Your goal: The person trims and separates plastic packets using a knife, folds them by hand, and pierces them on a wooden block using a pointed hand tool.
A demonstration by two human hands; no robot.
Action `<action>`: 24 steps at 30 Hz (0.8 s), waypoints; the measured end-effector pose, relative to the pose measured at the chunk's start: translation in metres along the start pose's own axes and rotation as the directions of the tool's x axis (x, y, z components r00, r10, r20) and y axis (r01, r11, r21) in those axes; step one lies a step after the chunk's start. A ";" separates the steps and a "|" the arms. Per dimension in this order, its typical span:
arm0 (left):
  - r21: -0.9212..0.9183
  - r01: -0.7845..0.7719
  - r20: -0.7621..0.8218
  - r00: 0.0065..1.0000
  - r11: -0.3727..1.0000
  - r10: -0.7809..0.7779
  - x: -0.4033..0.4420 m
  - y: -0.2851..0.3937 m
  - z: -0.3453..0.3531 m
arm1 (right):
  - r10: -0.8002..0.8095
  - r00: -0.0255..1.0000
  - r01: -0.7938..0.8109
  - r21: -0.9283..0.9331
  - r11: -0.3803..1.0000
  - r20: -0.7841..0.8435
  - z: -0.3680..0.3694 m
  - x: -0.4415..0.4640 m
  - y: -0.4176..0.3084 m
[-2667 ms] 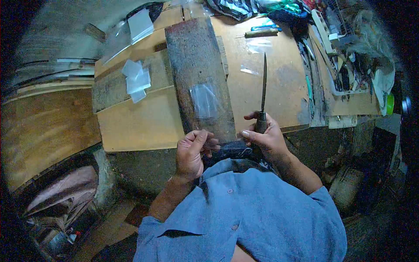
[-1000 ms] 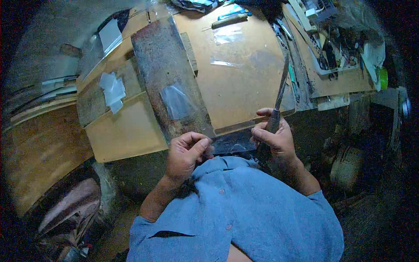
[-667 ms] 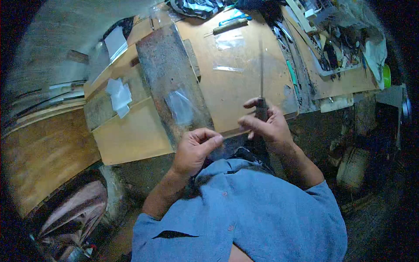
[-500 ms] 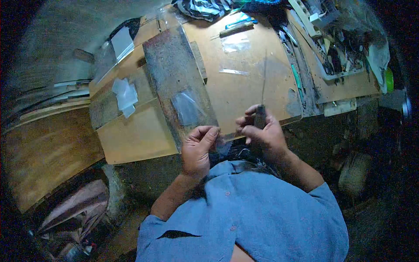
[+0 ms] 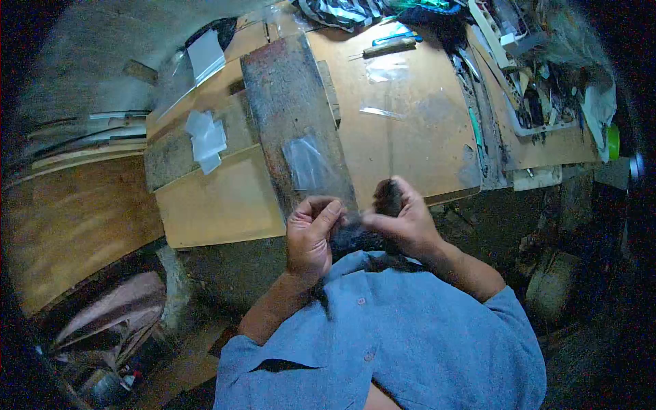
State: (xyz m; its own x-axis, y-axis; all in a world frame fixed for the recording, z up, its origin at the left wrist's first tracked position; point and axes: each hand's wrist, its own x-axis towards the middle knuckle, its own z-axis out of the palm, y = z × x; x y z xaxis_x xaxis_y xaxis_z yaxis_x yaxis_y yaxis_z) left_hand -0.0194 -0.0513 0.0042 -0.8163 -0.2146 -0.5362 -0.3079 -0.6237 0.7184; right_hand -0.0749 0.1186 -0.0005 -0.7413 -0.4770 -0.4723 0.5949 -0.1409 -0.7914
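Note:
My left hand (image 5: 311,236) is closed in a pinch near the front edge of the bench; what lies between its thumb and finger is too small to make out. Opposite it, my right hand (image 5: 410,222) wraps round the dark handle of a long thin-shafted tool (image 5: 389,197), whose shaft points away over the bench and looks faint with motion. The two hands are close together in front of my shirt. Just beyond my left hand, a clear plastic sheet (image 5: 307,164) lies on a worn dark board (image 5: 280,89).
Cut pieces of translucent plastic (image 5: 206,140) lie on the left. Farther back are a wooden-handled spiked tool (image 5: 389,48), a blue cutter (image 5: 404,37) and a clear packet (image 5: 388,68). On the right stands a white tray (image 5: 543,128) full of tools, beside a green strip (image 5: 475,130).
My right hand has moved inward and slightly down towards my left hand, and the tool's shaft has shifted left with it. My left hand keeps its pinch. The view has shifted slightly.

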 end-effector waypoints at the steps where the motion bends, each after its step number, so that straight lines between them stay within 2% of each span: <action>1: 0.014 0.019 -0.002 1.000 1.000 -0.019 -0.004 0.001 -0.003 | 0.046 0.996 -0.046 -0.001 0.999 -0.082 -0.003 0.002 -0.003; 2: 0.029 0.041 -0.005 0.999 0.999 -0.041 -0.007 0.001 -0.005 | 0.057 0.992 -0.045 0.117 0.992 -0.109 -0.003 0.002 -0.007; 6: -0.036 0.005 -0.067 0.998 0.999 -0.008 -0.008 -0.006 -0.008 | 0.031 0.999 -0.029 0.069 0.997 -0.035 0.005 -0.003 -0.003; 12: -0.034 0.049 -0.089 0.995 0.998 -0.052 -0.011 -0.001 -0.023 | 0.143 0.984 -0.139 0.042 0.989 -0.102 0.003 0.000 0.001; 15: -0.010 0.090 -0.048 0.995 0.996 -0.090 -0.010 0.002 -0.031 | 0.086 0.988 -0.086 0.011 0.996 -0.131 -0.001 0.001 0.000; 17: 0.102 0.085 0.016 0.996 0.991 -0.087 -0.009 0.004 -0.036 | 0.097 0.983 -0.091 0.051 0.995 -0.157 -0.001 0.002 -0.001; 22: 0.129 0.079 0.028 0.996 0.989 -0.083 -0.005 0.013 -0.040 | 0.115 0.975 -0.127 -0.052 0.991 -0.192 0.000 0.002 -0.008; 24: 0.158 0.090 0.035 0.995 0.983 -0.097 -0.005 0.014 -0.042 | 0.108 0.976 -0.115 -0.028 0.993 -0.190 0.001 0.002 -0.007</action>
State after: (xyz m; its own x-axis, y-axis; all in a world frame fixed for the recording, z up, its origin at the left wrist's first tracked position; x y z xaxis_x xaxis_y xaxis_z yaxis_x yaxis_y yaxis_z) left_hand 0.0011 -0.0903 -0.0012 -0.7993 -0.1271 -0.5874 -0.4536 -0.5134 0.7284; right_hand -0.0803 0.1175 0.0040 -0.7183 -0.3155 -0.6201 0.6675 -0.0610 -0.7421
